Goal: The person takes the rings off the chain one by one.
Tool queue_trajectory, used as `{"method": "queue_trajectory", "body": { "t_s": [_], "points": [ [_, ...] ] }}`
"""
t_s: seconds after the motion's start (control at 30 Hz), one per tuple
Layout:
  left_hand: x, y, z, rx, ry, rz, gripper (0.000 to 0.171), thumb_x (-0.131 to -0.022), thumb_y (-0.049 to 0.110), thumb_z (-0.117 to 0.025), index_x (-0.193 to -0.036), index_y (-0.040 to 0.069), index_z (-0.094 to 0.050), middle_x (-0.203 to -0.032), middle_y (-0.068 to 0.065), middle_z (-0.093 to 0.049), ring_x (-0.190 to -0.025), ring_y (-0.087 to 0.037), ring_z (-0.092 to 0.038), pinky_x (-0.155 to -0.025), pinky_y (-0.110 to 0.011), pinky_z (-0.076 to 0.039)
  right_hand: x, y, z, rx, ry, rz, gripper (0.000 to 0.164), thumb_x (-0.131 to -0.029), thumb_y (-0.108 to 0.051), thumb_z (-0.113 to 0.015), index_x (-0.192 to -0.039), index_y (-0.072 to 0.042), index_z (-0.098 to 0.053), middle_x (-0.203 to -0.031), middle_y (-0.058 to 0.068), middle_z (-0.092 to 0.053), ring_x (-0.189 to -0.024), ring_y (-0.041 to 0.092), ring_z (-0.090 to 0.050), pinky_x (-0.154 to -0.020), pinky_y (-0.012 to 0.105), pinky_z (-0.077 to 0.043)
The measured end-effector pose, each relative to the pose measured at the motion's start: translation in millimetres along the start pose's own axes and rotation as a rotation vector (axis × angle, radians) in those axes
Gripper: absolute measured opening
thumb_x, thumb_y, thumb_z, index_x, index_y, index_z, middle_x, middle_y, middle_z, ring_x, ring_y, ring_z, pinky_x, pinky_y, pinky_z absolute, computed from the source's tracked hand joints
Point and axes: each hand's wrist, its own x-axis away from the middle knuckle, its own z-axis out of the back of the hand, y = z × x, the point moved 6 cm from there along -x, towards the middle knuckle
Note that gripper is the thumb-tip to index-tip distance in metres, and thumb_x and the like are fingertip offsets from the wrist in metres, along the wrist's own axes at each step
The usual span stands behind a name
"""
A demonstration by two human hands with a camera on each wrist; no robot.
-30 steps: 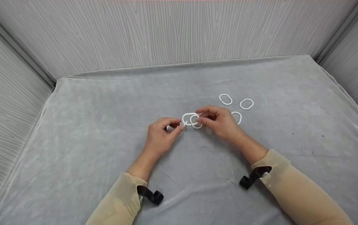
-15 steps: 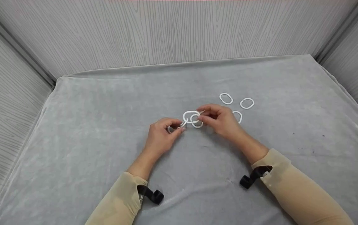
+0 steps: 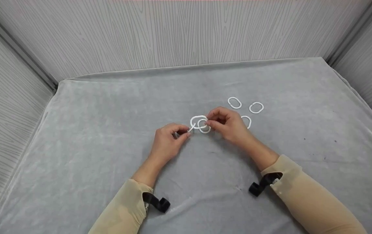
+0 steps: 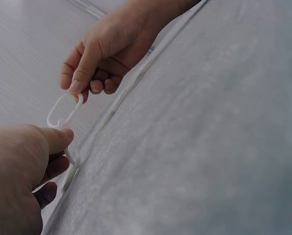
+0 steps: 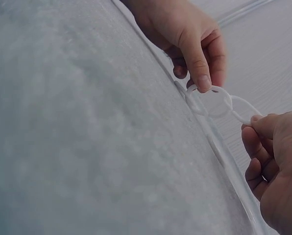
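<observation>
Two of your hands meet over the middle of the gray cloth [image 3: 108,136]. Your left hand [image 3: 168,141] has its thumb and first finger pinched on one end of a short chain of white rings [image 3: 199,124]. The other fingers of that hand are curled in under it. Your right hand [image 3: 228,125] pinches the far end of the same chain with its thumb and fingertips, and its other fingers are bent too. The chain hangs between your two hands, just above the cloth. In the head view you can see two rings hooked together, with a thin piece running down to your left fingers. That piece may be one more ring seen from the side, but it is too small to tell.

Three loose white rings lie flat on the cloth, past your right hand. One ring [image 3: 247,121] sits just beside your knuckles and is partly hidden by them. Another ring [image 3: 235,102] lies a bit farther off. The last ring [image 3: 256,107] lies to the right of it. None of these three touch each other.

Pale wood-look walls [image 3: 179,35] stand around the cloth on three sides. Your tan sleeves [image 3: 306,195] each have a black strap [image 3: 263,183] at the wrist.
</observation>
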Motion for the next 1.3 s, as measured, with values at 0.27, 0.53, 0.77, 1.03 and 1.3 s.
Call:
{"method": "queue_trajectory", "body": {
  "t_s": [0.27,0.53,0.77,1.03,1.3],
  "points": [
    [1.3,2.1,1.0,0.000,-0.004,-0.022,0.011,-0.093,0.007,-0.082,-0.104,0.006,-0.084,-0.095,-0.002,-0.076,-0.082,-0.015,-0.065,-0.071,-0.029,-0.053,-0.3,-0.5,-1.8,-0.003,-0.028,0.019,0.012,-0.095,0.004,-0.076,-0.106,0.006,-0.078,-0.093,0.018,-0.075,-0.073,0.014,-0.065,-0.068,0.022,-0.054],
    [0.3,2.2,2.1,0.011,0.026,-0.028,0.007,-0.095,0.008,-0.081,-0.101,0.007,-0.083,-0.092,0.000,-0.073,-0.081,-0.013,-0.064,-0.068,-0.031,-0.052,-0.1,-0.2,-2.8,0.013,-0.050,0.041,0.012,-0.096,0.004,-0.075,-0.107,0.006,-0.079,-0.096,0.017,-0.076,-0.074,0.017,-0.066,-0.068,0.022,-0.054],
    [0.4,2.4,3.7,0.020,0.047,-0.041,0.004,-0.095,0.008,-0.081,-0.099,0.006,-0.081,-0.089,-0.001,-0.072,-0.079,-0.013,-0.062,-0.066,-0.033,-0.052,0.4,-0.3,-3.5,0.014,-0.052,0.033,0.013,-0.095,0.002,-0.077,-0.107,0.007,-0.079,-0.095,0.016,-0.076,-0.075,0.019,-0.067,-0.068,0.022,-0.054],
    [-0.6,4.1,5.5,0.021,0.064,-0.054,0.005,-0.095,0.007,-0.080,-0.099,0.004,-0.081,-0.090,-0.001,-0.073,-0.081,-0.013,-0.065,-0.067,-0.030,-0.052,-0.1,-0.3,-4.1,0.002,-0.045,0.009,0.013,-0.095,0.000,-0.078,-0.106,0.007,-0.079,-0.093,0.017,-0.076,-0.075,0.016,-0.066,-0.068,0.021,-0.053],
    [-0.2,4.1,6.4,0.044,0.090,-0.073,0.005,-0.093,0.004,-0.081,-0.099,0.003,-0.080,-0.089,-0.001,-0.074,-0.078,-0.014,-0.064,-0.065,-0.027,-0.048,-0.2,1.1,-4.1,-0.004,-0.043,-0.020,0.013,-0.094,-0.003,-0.080,-0.105,0.005,-0.079,-0.093,0.013,-0.077,-0.076,0.010,-0.068,-0.070,0.022,-0.054]
  ]
}}
